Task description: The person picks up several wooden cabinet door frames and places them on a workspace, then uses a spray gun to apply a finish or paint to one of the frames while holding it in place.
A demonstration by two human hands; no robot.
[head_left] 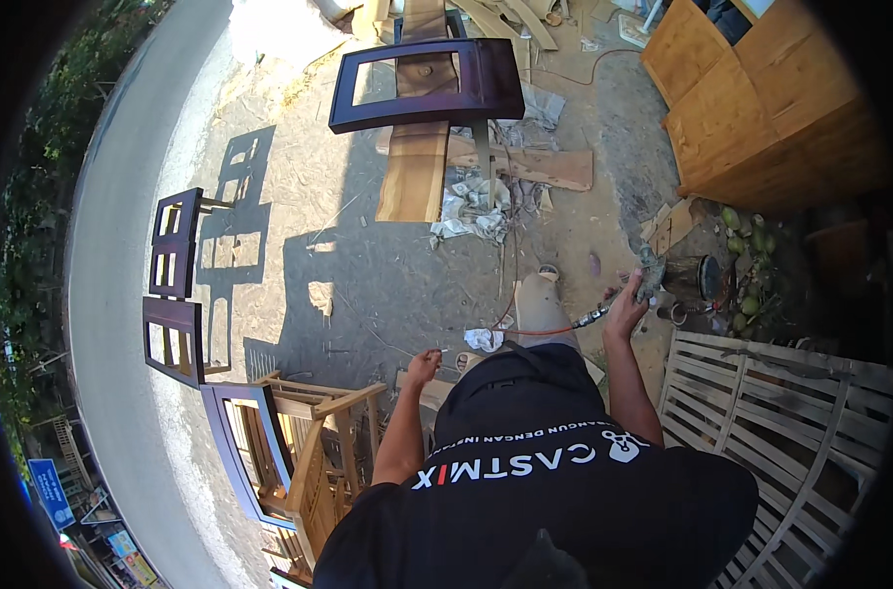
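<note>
My right hand (623, 309) is closed round a spray gun (650, 271), grey and smeared. A metal fitting (594, 315) below the hand joins it to a thin orange hose (540, 331), which crosses in front of my legs. My left hand (425, 366) is closed with a short, thin white stick (443, 350) poking out of the fingers, too small to name surely. Ahead, a dark, glossy wooden frame (427, 108) with a rectangular opening lies across a wooden plank (414, 177), away from both hands.
Dark frames (174, 339) stand along the roadside at left, by a stack of wooden furniture (319, 461). A wooden cabinet (760, 108) stands far right. Near it are a round dark container (707, 278) and green coconuts (751, 240). A slatted rack (780, 393) lies at near right. Crumpled sheeting (471, 208) litters the ground.
</note>
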